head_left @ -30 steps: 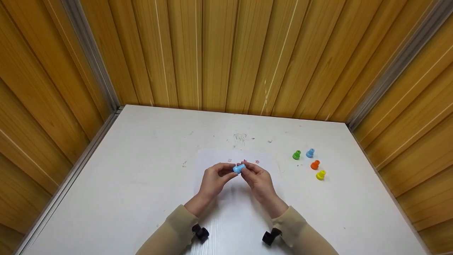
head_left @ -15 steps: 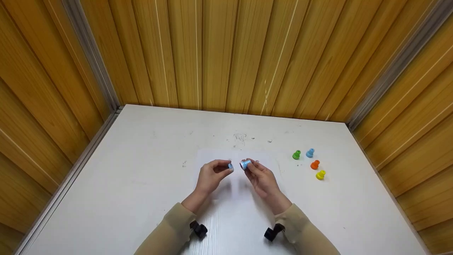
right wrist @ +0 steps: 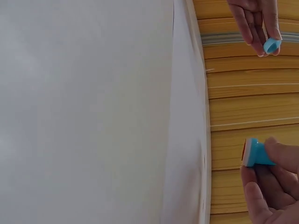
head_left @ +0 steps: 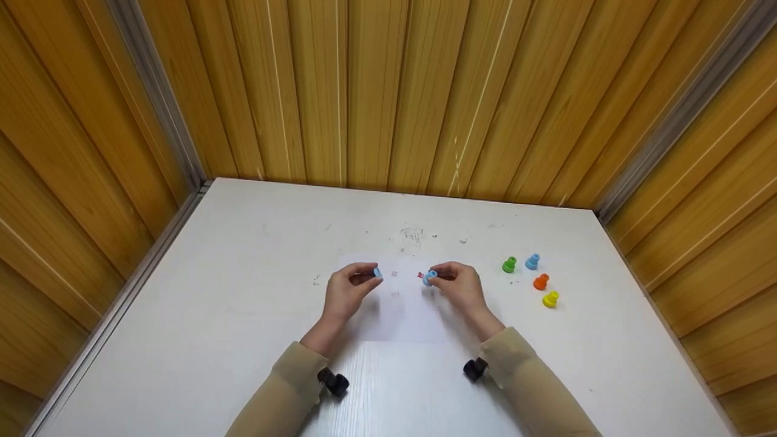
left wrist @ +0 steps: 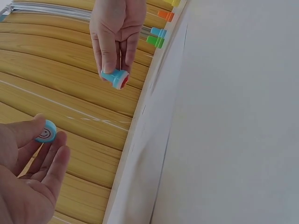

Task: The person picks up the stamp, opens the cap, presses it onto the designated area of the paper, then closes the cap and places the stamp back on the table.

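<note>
Between thumb and fingers, my left hand (head_left: 345, 294) pinches a small round light-blue cap (left wrist: 47, 132) with a smiley face on it. My right hand (head_left: 465, 292) holds a blue stamp (right wrist: 258, 153) by its handle; a red stamping face within a white rim shows in the wrist views. Both hands are apart, above a white sheet of paper (head_left: 413, 325). Beside the stamp in the head view, a small red print (head_left: 420, 275) shows on the sheet, and a faint print (head_left: 394, 274) lies to its left.
Right of the hands stand several capped stamps: green (head_left: 509, 264), blue (head_left: 532, 261), orange (head_left: 541, 281) and yellow (head_left: 550, 299). Dark smudges (head_left: 411, 235) mark the white table (head_left: 255, 255) behind the paper. Wood-patterned walls (head_left: 370, 97) enclose its back and sides.
The cap has come off the stamp. My hands have parted, the left going left with the cap and the right going right with the stamp, which now tilts face down.
</note>
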Demonstrator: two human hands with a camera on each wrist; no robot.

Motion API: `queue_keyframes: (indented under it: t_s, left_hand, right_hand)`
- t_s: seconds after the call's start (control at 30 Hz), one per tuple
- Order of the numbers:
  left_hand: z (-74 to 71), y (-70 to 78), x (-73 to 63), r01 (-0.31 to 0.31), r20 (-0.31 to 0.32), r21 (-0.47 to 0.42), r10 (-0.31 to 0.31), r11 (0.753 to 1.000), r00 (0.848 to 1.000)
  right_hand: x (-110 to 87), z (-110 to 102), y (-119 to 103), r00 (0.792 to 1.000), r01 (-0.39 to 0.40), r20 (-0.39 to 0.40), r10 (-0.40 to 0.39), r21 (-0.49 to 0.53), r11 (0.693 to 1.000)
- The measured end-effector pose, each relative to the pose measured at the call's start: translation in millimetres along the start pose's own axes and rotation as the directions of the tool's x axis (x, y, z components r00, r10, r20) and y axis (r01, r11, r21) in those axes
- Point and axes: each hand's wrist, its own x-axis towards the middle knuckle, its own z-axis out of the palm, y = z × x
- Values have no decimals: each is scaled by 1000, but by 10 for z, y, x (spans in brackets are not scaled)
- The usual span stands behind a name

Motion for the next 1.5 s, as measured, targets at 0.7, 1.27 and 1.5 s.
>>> queue_keyframes:
  t_s: [0.7,1.27,1.5]
  left_hand:
    - [-13,-20,3,22,-3,14,-22,1000,1000]
    - [-17,-10,13,20,4,16,-21,1000,1000]
    - [3,-12,0,12,11,18,-12,1000,1000]
  right_hand:
    - [21,140,-32,980,110,188,-63,-253,961]
    - [51,130,-73,979,101,196,-46,-282,954]
    - [61,127,-61,975,108,220,-41,-303,947]
